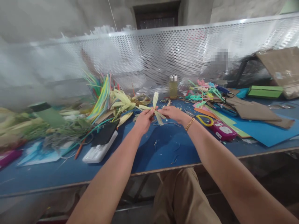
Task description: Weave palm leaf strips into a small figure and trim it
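Note:
Above the blue tabletop, my two hands meet at a pale yellow flower of husk-like strips (pixel 155 99), its petals spread up, left and down. My left hand (pixel 144 120) pinches it near its centre from the left. From the other side, my right hand (pixel 172 113), with a gold bracelet at the wrist, has its fingertips closed at the same centre; a thin strand there is too small to make out. Just left of my left hand lies a bunch of similar pale husk strips (pixel 122 102).
A black phone (pixel 105 133) rests on a white case (pixel 100 149) at left, near colourful pipe cleaners (pixel 102 96). A lidded bottle (pixel 173 88) stands behind my hands. Yellow-handled scissors (pixel 205 120), a magenta box (pixel 223 130) and blue sheets (pixel 268 130) lie right. A perforated metal panel (pixel 154 56) bounds the back.

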A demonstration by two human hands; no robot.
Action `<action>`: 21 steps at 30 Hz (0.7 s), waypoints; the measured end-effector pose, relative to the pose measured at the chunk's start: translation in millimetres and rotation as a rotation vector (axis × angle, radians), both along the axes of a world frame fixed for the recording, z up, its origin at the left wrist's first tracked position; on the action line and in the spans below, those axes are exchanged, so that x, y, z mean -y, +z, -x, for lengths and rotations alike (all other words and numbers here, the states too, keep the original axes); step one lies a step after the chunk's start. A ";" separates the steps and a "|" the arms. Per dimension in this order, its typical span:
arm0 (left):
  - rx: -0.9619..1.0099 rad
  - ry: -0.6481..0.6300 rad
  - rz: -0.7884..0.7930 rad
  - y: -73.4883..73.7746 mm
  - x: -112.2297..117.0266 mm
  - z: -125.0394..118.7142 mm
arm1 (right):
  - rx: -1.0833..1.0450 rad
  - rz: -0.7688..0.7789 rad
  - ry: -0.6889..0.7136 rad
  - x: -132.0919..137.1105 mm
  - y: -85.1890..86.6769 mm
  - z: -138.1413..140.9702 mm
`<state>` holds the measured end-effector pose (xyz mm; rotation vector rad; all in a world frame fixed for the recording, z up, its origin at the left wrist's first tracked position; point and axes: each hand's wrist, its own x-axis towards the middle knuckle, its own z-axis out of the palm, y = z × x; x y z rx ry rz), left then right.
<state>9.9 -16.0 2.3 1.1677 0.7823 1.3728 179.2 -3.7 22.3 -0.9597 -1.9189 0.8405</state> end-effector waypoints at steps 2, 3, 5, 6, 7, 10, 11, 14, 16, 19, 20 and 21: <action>-0.016 0.026 -0.004 -0.5 -1.5 1.9 | 0.026 0.025 0.026 0.8 1.5 -1.9; -0.035 0.036 -0.011 -1.4 -2.3 2.4 | 0.021 0.025 0.011 1.4 2.6 -2.2; -0.118 0.060 -0.048 -3.7 -3.5 2.7 | 0.037 -0.053 -0.091 2.6 5.1 -1.5; -0.183 0.078 -0.079 -4.7 -3.9 2.6 | 0.052 -0.091 -0.139 3.1 6.1 -0.5; -0.255 0.100 -0.115 -5.6 -4.1 2.3 | 0.064 -0.121 -0.175 3.7 6.7 0.8; -0.449 0.187 -0.188 -6.6 -3.8 1.5 | 0.069 -0.162 -0.208 5.1 6.8 5.3; -0.490 0.211 -0.190 -6.5 -3.5 1.5 | 0.067 -0.168 -0.210 5.5 6.3 6.5; -0.509 0.240 -0.175 -6.4 -3.1 1.9 | 0.080 -0.190 -0.233 5.8 4.6 7.8; -0.469 0.219 -0.180 -6.8 -3.2 2.3 | 0.095 -0.211 -0.248 5.2 3.7 7.1; -0.466 0.227 -0.180 -7.8 -4.1 3.7 | 0.112 -0.222 -0.253 4.3 3.0 6.3; -0.482 0.246 -0.172 -8.1 -4.7 4.4 | 0.114 -0.224 -0.248 4.2 2.9 6.3; -0.495 0.265 -0.164 -8.4 -5.3 5.2 | 0.114 -0.226 -0.242 4.3 2.9 6.5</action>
